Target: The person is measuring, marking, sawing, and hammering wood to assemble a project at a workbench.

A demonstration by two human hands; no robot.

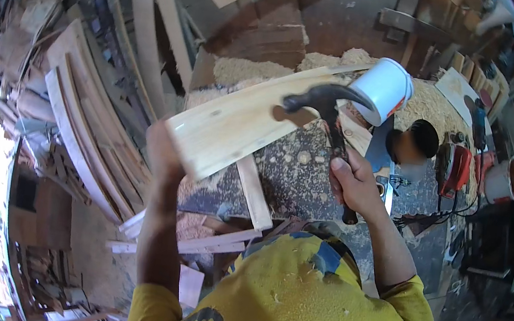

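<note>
My left hand (166, 148), slightly blurred, is closed on the near left end of a long pale wooden plank (221, 139), which slants up and right across the workbench (298, 192). My right hand (352, 179) grips the handle of a black claw hammer (320, 100), whose head is raised in front of the plank's right half. A narrow wooden strip (253, 192) lies below the plank. Just beyond the hammer head, a white cylindrical bucket (379, 92) lies at the plank's far end.
Leaning boards (84, 115) crowd the left. Wood shavings (249, 72) cover the bench's back. At right sit a round black object (419, 136), a red power tool (454, 167) with cables and another bucket (501, 180). Loose offcuts (219, 246) lie below the bench's front edge.
</note>
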